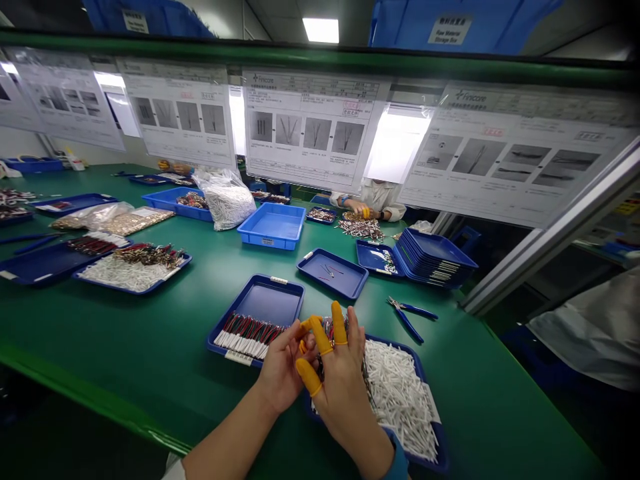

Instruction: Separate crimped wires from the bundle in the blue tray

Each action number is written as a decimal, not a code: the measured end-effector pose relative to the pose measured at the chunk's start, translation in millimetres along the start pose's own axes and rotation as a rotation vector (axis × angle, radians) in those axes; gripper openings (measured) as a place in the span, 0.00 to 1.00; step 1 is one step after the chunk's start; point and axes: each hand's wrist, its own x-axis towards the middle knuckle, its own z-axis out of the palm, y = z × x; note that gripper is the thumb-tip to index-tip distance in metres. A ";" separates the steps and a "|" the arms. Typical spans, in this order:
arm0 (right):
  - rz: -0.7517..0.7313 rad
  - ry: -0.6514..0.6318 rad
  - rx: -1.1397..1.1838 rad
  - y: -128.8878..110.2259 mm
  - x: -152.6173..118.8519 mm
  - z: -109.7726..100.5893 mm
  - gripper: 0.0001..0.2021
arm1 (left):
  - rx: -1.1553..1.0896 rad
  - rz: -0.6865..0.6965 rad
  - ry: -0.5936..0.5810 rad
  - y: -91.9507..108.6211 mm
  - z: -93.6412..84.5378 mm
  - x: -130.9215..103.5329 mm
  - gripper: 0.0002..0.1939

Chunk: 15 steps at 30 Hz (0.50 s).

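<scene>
My left hand (284, 367) is closed, its fingertips pinched together near the middle of the view; what lies between them is hidden. My right hand (343, 383) is just beside it, with yellow finger cots on the thumb and two fingers. Those fingers are spread apart, and the index finger reaches across to the left fingertips. Below the right hand is a blue tray of white sleeves (397, 393), with dark wires partly covered by the hand. Left of my hands, another blue tray (270, 300) holds a row of red, black and green wires (253, 333) with white ends.
Blue-handled pliers (407, 317) lie at right, near stacked blue trays (433, 257). A tray with a few loose wires (333, 273) and a blue bin (273, 225) are ahead. Instruction sheets (313, 123) hang above. A co-worker's hand (357, 207) is across the table.
</scene>
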 end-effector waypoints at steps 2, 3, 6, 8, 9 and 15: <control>0.008 -0.001 0.012 -0.2 0.6 -0.5 0.25 | 0.003 -0.004 0.001 -0.9 0.4 -0.3 0.17; 0.012 0.005 0.022 -0.2 0.8 -0.9 0.25 | 0.005 0.000 0.007 -1.3 0.3 -0.4 0.16; 0.038 0.038 0.096 0.6 0.3 -2.6 0.25 | 0.029 0.012 0.019 -2.8 -1.1 -0.6 0.13; 0.093 0.060 0.233 0.8 -1.0 -3.6 0.25 | 0.067 0.022 0.014 -4.3 -2.2 -0.4 0.13; 0.157 0.068 0.343 0.4 -1.6 -3.9 0.25 | 0.101 0.043 0.010 -5.4 -2.2 -0.3 0.14; 0.958 0.178 1.551 -11.0 -0.8 -3.4 0.25 | 0.791 0.616 -0.005 -23.0 17.5 -8.5 0.18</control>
